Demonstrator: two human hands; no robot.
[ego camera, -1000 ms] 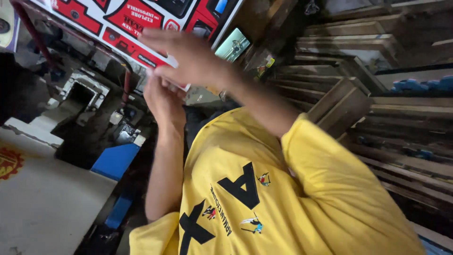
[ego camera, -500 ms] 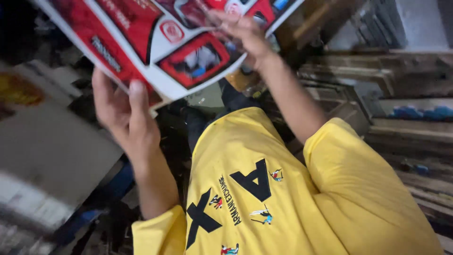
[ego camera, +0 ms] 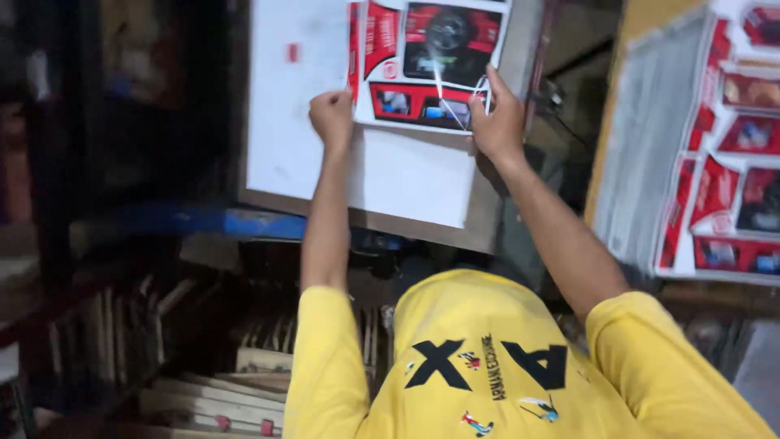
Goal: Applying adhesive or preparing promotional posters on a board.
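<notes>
You've brought the printed sheet (ego camera: 429,65) down onto the desk (ego camera: 301,122); left hand (ego camera: 331,118) and right hand (ego camera: 497,122) both grip its lower edge

The printed sheet (ego camera: 431,65) runs off the top edge; the stack of sheets (ego camera: 715,154) is cut off at the right

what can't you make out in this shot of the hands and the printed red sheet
- Head view: the top of the red and white printed cardboard sheet is cut off by the upper edge.
- Left hand: fingers curl under; the grip on the sheet edge is hidden.
- Right hand: its palm covers the sheet's lower right corner.
- Stack of printed red sheets at right: blurred and cut by the frame edge.
- Dark shelves at left: contents too dim.
</notes>
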